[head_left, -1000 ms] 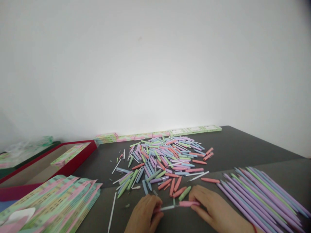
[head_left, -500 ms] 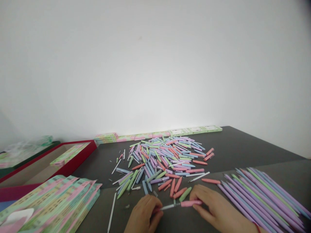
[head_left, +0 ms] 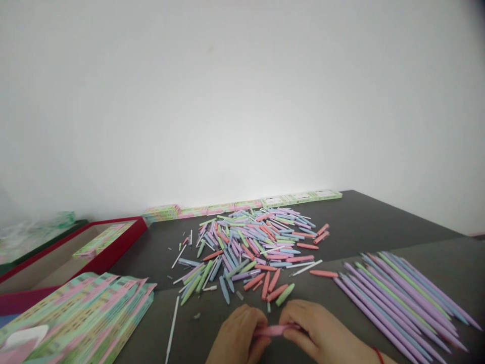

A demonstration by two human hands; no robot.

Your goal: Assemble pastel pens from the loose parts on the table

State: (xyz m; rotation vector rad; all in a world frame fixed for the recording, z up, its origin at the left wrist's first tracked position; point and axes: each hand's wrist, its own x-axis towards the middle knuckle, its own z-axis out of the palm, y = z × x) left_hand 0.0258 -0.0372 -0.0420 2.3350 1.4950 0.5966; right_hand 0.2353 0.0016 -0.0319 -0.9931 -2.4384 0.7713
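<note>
A pink pen (head_left: 276,330) lies level between my two hands, low in the view. My left hand (head_left: 242,333) is closed round its left part, and my right hand (head_left: 316,328) pinches its right end. Only the pink middle stretch shows; the ends are covered by fingers. Just beyond my hands rests a green pen part (head_left: 285,295) beside several coral ones (head_left: 278,292). Behind these spreads a heap of loose pastel pen parts (head_left: 246,242), mixed with thin white refills (head_left: 306,268).
Rows of long pastel pens (head_left: 401,303) lie to the right. Printed flat packages (head_left: 83,313) overlap at the left, near a red-rimmed box (head_left: 125,247). Thin cartons (head_left: 220,208) line the wall. A single white refill (head_left: 172,328) lies left of my hands.
My hands have come closer together. The clear tip and pale refill that showed between them are now out of sight, with only pink barrel visible. The view has shifted slightly.
</note>
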